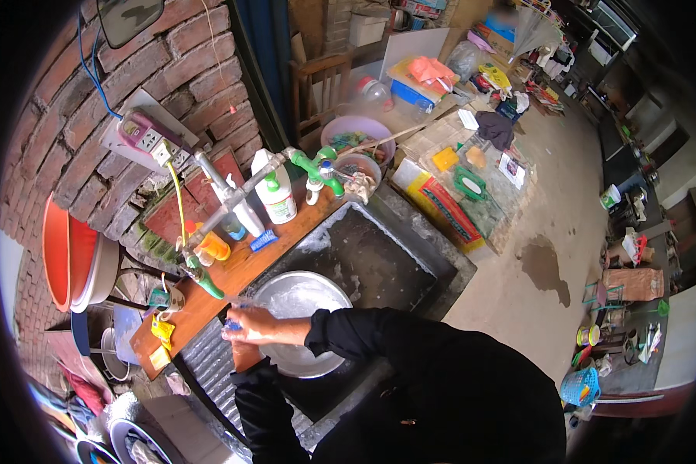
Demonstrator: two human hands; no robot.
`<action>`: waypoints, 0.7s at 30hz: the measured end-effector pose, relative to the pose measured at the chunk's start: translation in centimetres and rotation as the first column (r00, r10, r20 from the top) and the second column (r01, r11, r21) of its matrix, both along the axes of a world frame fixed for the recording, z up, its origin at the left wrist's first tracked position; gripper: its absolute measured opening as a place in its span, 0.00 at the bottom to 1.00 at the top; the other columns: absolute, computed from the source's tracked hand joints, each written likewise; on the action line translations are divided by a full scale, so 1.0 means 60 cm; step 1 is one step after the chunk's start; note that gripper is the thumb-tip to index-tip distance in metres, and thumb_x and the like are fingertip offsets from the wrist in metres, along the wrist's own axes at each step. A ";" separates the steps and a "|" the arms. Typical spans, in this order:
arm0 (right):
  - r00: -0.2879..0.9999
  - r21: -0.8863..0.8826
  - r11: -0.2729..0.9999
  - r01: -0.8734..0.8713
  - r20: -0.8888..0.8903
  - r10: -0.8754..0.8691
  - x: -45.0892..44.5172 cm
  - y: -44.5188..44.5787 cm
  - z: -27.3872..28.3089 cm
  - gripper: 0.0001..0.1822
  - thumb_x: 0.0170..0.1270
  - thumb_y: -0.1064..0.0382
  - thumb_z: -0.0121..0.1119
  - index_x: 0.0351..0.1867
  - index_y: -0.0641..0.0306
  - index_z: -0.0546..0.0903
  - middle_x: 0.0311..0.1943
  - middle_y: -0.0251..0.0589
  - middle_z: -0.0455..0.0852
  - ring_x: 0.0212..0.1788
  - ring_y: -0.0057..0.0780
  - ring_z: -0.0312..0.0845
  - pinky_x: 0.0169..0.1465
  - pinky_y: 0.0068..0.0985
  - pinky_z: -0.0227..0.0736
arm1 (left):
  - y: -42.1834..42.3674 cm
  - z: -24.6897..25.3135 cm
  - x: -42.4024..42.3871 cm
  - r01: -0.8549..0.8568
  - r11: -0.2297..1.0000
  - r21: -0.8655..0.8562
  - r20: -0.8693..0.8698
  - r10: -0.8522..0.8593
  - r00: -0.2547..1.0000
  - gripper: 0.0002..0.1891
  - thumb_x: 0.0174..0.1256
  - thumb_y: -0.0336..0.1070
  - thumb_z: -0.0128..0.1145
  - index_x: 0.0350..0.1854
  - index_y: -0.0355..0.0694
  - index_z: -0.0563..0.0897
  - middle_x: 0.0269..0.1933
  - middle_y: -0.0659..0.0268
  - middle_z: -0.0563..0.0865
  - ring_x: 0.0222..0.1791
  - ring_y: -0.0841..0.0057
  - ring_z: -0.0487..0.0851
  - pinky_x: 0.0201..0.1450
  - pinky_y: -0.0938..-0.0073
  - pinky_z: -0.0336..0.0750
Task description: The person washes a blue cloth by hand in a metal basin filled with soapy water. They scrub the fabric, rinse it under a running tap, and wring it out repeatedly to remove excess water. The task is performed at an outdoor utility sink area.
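My right hand [254, 325] is closed around a small blue item [230, 326], perhaps a cloth, just below the spout of a green tap [207, 283]. Pressed against it from below is my left hand [245, 350], its fingers mostly hidden behind the right one. The two hands meet over the left rim of a round metal basin [319, 369], which holds whitish suds or water. This basin stands in a dark stone sink [383, 255]. Under my forearms, a ridged washboard surface [211, 362] forms the sink's left part.
A wooden shelf [301, 232] behind the sink bears a white pump bottle [275, 194], an orange bottle [214, 246], a blue brush [263, 239] and a yellow packet [162, 330]. A second green tap [319, 168] juts over its far end. Cardboard [441, 203] lies beyond the sink.
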State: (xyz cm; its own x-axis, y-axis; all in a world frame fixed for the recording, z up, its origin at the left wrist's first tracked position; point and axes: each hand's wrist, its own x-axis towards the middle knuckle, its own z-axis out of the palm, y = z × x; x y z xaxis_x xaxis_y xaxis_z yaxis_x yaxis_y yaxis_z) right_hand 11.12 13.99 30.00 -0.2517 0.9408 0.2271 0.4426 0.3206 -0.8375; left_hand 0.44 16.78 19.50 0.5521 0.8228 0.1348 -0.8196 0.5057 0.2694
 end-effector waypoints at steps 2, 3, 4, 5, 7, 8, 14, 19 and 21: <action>0.999 -0.272 0.962 0.012 -0.028 -0.020 0.007 0.022 0.060 0.24 0.58 0.42 0.52 0.43 0.61 0.75 0.39 0.50 0.81 0.43 0.48 0.77 0.42 0.39 0.71 | 0.009 0.001 -0.015 0.034 0.993 0.110 0.044 -0.039 0.998 0.26 0.61 0.58 0.44 0.57 0.49 0.68 0.52 0.62 0.75 0.56 0.63 0.71 0.61 0.56 0.61; 0.987 -0.355 0.931 0.084 0.157 -0.029 0.041 0.056 0.044 0.24 0.58 0.39 0.49 0.44 0.56 0.77 0.39 0.52 0.81 0.42 0.48 0.77 0.43 0.39 0.72 | -0.020 0.041 0.020 -0.250 0.911 -0.329 -0.446 0.083 0.891 0.22 0.64 0.55 0.42 0.56 0.49 0.69 0.51 0.61 0.78 0.57 0.65 0.72 0.59 0.64 0.66; 0.984 -0.337 0.932 0.133 0.154 -0.085 0.047 0.079 0.004 0.25 0.58 0.39 0.49 0.43 0.56 0.78 0.40 0.53 0.80 0.43 0.49 0.77 0.44 0.39 0.71 | -0.025 0.085 0.048 -0.283 0.908 -0.309 -0.487 0.105 0.867 0.23 0.66 0.55 0.42 0.56 0.48 0.70 0.53 0.63 0.76 0.55 0.64 0.74 0.57 0.63 0.68; 0.980 -0.323 0.930 0.175 0.149 -0.133 0.039 0.097 -0.036 0.25 0.58 0.38 0.49 0.42 0.57 0.79 0.40 0.54 0.80 0.44 0.49 0.76 0.46 0.38 0.71 | -0.023 0.114 0.064 -0.322 0.901 -0.290 -0.527 0.131 0.840 0.23 0.67 0.55 0.41 0.56 0.46 0.70 0.55 0.65 0.75 0.53 0.64 0.75 0.55 0.63 0.70; 0.992 -0.266 0.955 0.129 0.050 -0.120 0.011 0.107 -0.057 0.28 0.58 0.37 0.48 0.42 0.61 0.78 0.41 0.55 0.80 0.46 0.50 0.75 0.47 0.38 0.70 | -0.019 0.103 0.037 -0.385 0.888 -0.251 -0.553 0.195 0.810 0.25 0.67 0.57 0.40 0.57 0.44 0.69 0.54 0.61 0.76 0.50 0.63 0.77 0.52 0.63 0.73; 0.993 -0.235 0.965 0.116 0.008 -0.117 0.007 0.113 -0.066 0.29 0.58 0.37 0.48 0.42 0.64 0.78 0.42 0.56 0.80 0.47 0.50 0.75 0.48 0.38 0.70 | -0.017 0.101 0.024 -0.434 0.866 -0.249 -0.592 0.219 0.776 0.26 0.66 0.58 0.40 0.57 0.43 0.68 0.53 0.60 0.76 0.50 0.63 0.77 0.52 0.62 0.73; 0.932 -0.573 0.815 -0.086 -0.336 -0.139 -0.042 0.137 -0.119 0.27 0.61 0.40 0.45 0.42 0.65 0.77 0.38 0.55 0.81 0.46 0.47 0.76 0.47 0.37 0.70 | 0.015 0.061 -0.042 -0.334 0.748 0.573 -0.808 0.446 -0.386 0.18 0.66 0.40 0.49 0.53 0.34 0.69 0.41 0.61 0.80 0.41 0.77 0.77 0.41 0.79 0.73; 0.962 0.127 0.967 -0.223 -0.129 0.239 0.019 0.090 -0.082 0.08 0.64 0.56 0.46 0.36 0.53 0.75 0.28 0.34 0.78 0.29 0.32 0.74 0.33 0.28 0.69 | 0.004 0.170 0.036 0.196 0.622 0.758 -0.549 0.771 -0.323 0.13 0.64 0.41 0.49 0.42 0.39 0.81 0.42 0.56 0.82 0.49 0.60 0.76 0.51 0.65 0.68; 0.974 0.217 0.951 -0.221 0.006 0.225 0.018 0.104 -0.114 0.07 0.61 0.58 0.47 0.38 0.53 0.74 0.29 0.33 0.78 0.30 0.29 0.75 0.32 0.27 0.68 | 0.014 0.195 0.049 0.340 0.694 0.634 -0.562 0.717 -0.413 0.13 0.64 0.43 0.48 0.39 0.42 0.82 0.42 0.57 0.82 0.52 0.60 0.75 0.52 0.64 0.67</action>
